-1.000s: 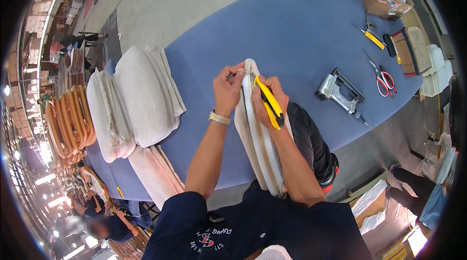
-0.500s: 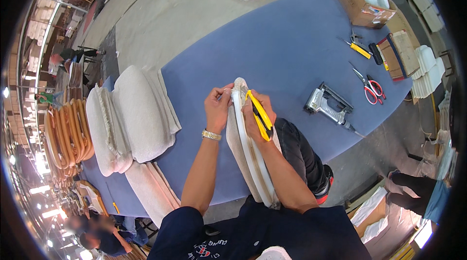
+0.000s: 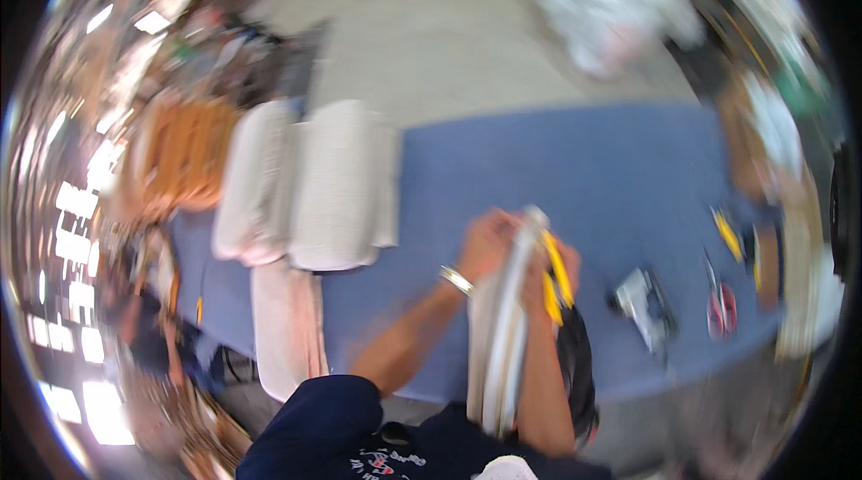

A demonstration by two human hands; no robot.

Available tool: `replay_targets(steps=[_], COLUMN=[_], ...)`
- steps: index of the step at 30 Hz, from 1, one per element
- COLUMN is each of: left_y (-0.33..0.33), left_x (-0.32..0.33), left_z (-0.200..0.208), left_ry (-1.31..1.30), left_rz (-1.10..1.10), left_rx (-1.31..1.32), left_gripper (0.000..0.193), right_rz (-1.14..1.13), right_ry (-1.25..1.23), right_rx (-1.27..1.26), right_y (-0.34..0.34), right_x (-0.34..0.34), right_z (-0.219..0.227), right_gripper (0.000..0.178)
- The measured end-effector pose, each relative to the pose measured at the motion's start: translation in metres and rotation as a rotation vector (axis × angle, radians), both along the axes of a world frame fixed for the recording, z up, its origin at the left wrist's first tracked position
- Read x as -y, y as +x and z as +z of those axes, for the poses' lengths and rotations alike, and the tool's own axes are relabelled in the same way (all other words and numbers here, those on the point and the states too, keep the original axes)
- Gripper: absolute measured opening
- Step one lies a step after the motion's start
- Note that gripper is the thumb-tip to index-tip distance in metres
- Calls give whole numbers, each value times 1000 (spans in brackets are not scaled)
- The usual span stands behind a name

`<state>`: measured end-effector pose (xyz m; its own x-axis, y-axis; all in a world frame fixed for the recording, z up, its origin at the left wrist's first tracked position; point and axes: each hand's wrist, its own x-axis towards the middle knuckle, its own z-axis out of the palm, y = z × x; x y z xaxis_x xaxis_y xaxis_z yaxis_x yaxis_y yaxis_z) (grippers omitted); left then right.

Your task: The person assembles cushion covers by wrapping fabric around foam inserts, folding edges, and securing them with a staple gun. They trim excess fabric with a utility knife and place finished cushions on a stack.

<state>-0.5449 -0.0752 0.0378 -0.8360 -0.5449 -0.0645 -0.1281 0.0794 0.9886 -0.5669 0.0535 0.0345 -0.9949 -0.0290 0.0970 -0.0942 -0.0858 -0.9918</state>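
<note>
An upholstered panel with a beige cover and a white strip along its edge [image 3: 508, 336] stands on its side in front of me, its far end above the blue table. My left hand [image 3: 490, 245] is closed at the left of that far end, its fingertips pinching the cover's edge, though motion blurs them. On the panel's other side, my right hand [image 3: 539, 287] grips a yellow-and-black utility knife [image 3: 560, 272], and its fingers lie against the panel. The blade is too blurred to make out.
Beige upholstered panels [image 3: 337, 184] are stacked at the left of the blue table [image 3: 557, 157], beside brown curved frames [image 3: 184, 157]. To the right lie a staple gun [image 3: 645, 305], red-handled scissors [image 3: 721, 308] and a yellow-handled tool [image 3: 727, 233]. A cardboard box [image 3: 743, 134] stands at the far right.
My view has swung, so the table and its contents appear shifted and blurred. Both hands remain at the panel's far end, with the knife still in the right hand.
</note>
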Motion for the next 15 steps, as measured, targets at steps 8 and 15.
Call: replay_targets(steps=[8, 15], left_y=[2, -14], left_x=[-3, -14], left_z=[13, 46], left_ry=[-91, -411], left_rz=[6, -94], left_rx=[82, 174], left_gripper=[21, 36], right_rz=[201, 91], right_ry=[80, -181], right_rx=[-207, 10], right_y=[-11, -4], right_x=[-20, -24], right_z=[-15, 13], right_gripper=[23, 22])
